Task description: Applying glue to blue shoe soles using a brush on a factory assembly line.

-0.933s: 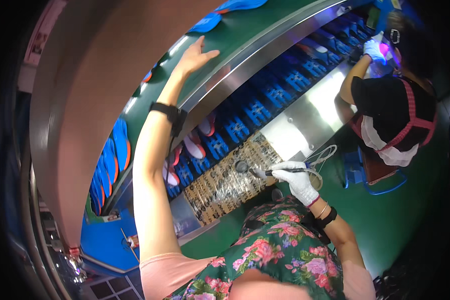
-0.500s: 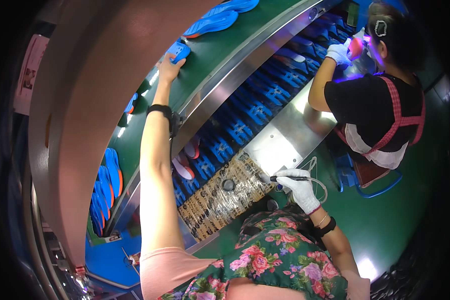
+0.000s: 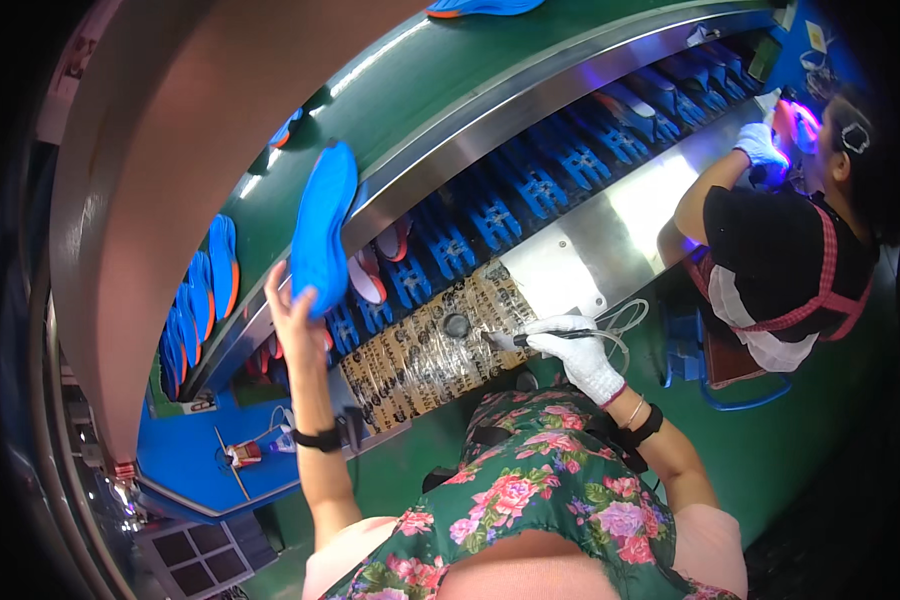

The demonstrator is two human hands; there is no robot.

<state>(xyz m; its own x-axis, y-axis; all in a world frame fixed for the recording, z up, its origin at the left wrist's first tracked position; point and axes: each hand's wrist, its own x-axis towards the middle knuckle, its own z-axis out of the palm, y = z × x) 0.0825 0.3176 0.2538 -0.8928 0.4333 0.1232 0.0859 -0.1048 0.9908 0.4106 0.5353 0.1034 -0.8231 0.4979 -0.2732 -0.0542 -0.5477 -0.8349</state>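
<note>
My bare left hand (image 3: 298,325) grips a blue shoe insole (image 3: 325,230) by its lower end. The insole is raised upright in front of the metal edge of the green conveyor belt (image 3: 395,115). A white glove covers my right hand (image 3: 575,362), whose fingers are closed on a slim black pen-like tool (image 3: 552,336). Its tip points left over a bench top wrapped in patterned brown paper and clear film (image 3: 400,375). On that surface, left of the tip, sits a round black piece (image 3: 456,325).
Blue insoles with orange edges (image 3: 225,265) stand at the belt's left end. A rack of blue holders (image 3: 495,222) runs beyond the bench. At right a co-worker (image 3: 770,260) sits with gloved hands by a purple light. A blue table (image 3: 185,450) is at lower left.
My left hand has lifted the blue insole off the belt and drawn it back toward me. My right hand has shifted left with the tool. The whole view has turned slightly.
</note>
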